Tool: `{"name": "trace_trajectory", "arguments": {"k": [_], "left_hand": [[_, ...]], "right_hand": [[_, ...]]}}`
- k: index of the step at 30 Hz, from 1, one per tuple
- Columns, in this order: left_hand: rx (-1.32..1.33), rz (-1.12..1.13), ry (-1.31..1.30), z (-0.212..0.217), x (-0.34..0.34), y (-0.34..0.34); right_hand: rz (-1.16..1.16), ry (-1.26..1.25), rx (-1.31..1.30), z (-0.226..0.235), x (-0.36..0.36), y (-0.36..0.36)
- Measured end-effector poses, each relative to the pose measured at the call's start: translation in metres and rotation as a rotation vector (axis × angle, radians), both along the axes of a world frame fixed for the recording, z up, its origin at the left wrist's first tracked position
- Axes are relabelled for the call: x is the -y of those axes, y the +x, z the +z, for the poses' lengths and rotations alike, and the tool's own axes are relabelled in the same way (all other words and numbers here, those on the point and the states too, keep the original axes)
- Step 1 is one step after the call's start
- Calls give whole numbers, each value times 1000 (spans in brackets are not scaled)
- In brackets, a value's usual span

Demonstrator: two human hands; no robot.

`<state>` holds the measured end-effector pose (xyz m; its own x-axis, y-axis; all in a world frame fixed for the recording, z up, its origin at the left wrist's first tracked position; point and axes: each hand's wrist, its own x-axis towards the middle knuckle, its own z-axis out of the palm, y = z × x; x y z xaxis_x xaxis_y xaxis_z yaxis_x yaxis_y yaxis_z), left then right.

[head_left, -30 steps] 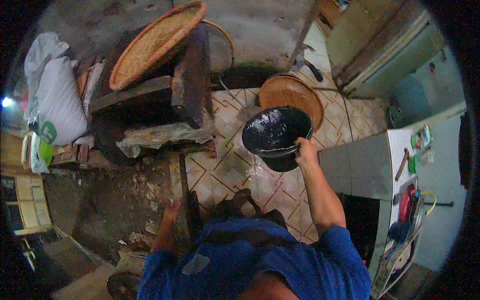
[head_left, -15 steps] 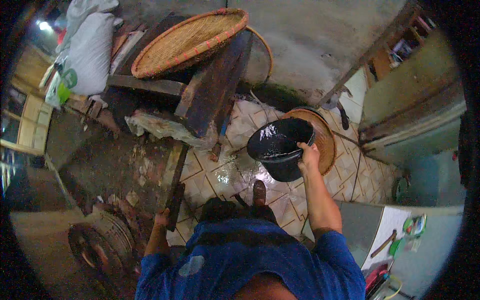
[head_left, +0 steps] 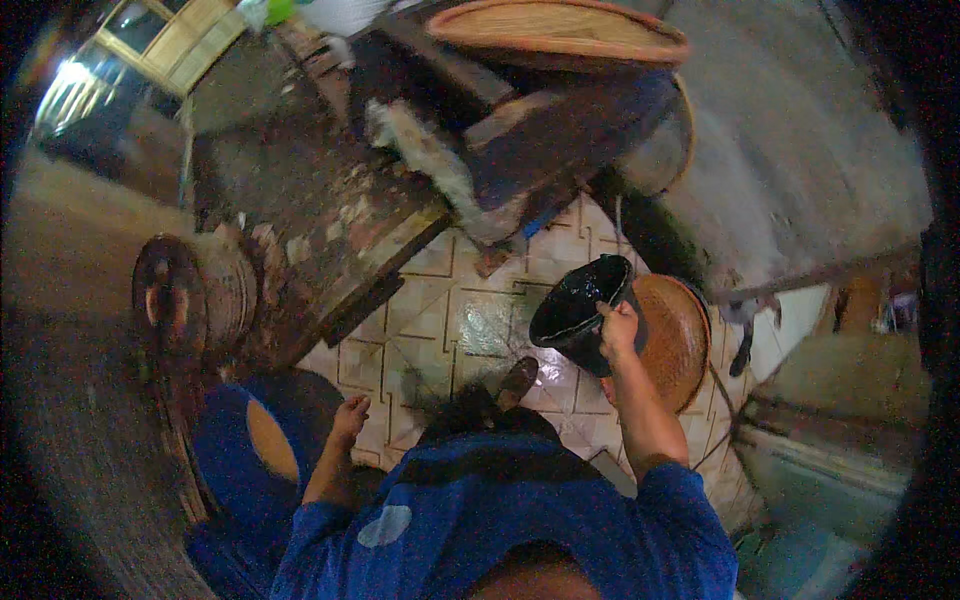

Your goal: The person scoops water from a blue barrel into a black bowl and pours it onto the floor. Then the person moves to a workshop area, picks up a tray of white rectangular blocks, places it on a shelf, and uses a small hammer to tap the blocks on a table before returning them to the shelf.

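Observation:
My right hand (head_left: 618,328) grips the rim of a black bucket (head_left: 580,312), held tilted above the wet patterned tile floor (head_left: 460,318). The bucket's dark wet inside faces up and to the left. My left hand (head_left: 349,418) hangs low at my side with fingers loosely apart, holding nothing, just right of a blue drum (head_left: 262,440). One foot in a brown sandal (head_left: 518,380) stands on the tiles below the bucket. My blue shirt fills the bottom of the view.
A round woven tray (head_left: 682,342) lies on the floor behind the bucket. A larger woven tray (head_left: 560,32) rests on a dark wooden bench (head_left: 560,130). A rough stone slab (head_left: 320,220) and a round rusty drum (head_left: 190,290) stand at left.
The view has swung to the left and my body has turned. The bucket stays in my right hand, now tipped more on its side. My left hand has come off the slab edge.

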<state>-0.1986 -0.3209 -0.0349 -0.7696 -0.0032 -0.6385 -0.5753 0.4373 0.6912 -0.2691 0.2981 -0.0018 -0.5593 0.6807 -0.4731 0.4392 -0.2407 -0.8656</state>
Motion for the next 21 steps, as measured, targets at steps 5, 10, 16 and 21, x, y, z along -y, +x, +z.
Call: {"name": "trace_trajectory", "arguments": {"k": [5, 10, 16, 21], "left_hand": [[120, 394, 8, -1, 7, 80], [46, 595, 61, -24, 25, 190], [252, 846, 0, -38, 30, 304], [324, 943, 77, -67, 21, 373]], "right_hand": [[346, 492, 203, 25, 77, -48], [542, 797, 178, 0, 139, -70], [578, 159, -87, 0, 186, -47], [743, 325, -156, -2, 207, -29]]}}
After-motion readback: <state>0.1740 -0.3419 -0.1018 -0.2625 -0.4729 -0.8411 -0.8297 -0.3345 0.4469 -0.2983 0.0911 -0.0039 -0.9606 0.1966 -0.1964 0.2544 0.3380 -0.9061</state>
